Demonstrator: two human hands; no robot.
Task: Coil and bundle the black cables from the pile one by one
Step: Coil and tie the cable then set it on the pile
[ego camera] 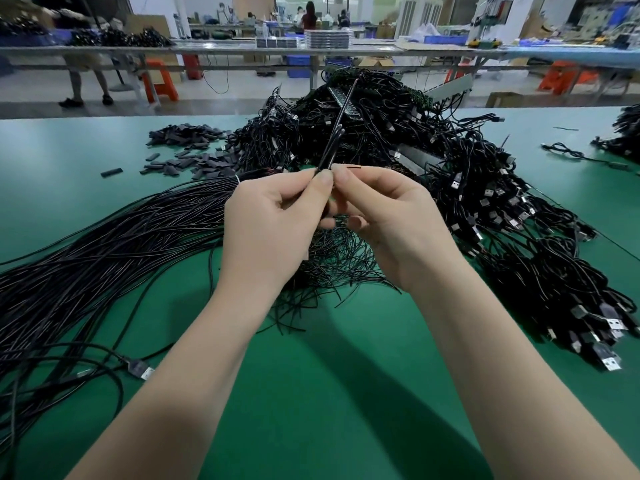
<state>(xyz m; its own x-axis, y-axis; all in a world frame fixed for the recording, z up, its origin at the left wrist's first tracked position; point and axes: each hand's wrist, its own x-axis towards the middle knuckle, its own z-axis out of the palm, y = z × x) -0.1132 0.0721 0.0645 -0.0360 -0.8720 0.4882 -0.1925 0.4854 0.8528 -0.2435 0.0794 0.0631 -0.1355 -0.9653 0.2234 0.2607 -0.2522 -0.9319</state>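
**Cable pinched between both hands above the pile**

Tabletop [346,375], green, is spread with black cabling. A large pile of black cables [398,140] with USB plugs is heaped at centre and trails down the right side. A long bundle of straight cables [104,247] is laid out across the left. Small dark sleeve pieces [187,147] are scattered to the left of the pile. Above the near edge of the pile, the left hand [273,230] and the right hand [391,226] are held close together. A thin black cable [337,133], rising at a slant, is pinched by the curled fingers of both hands, thumbs nearly touching.
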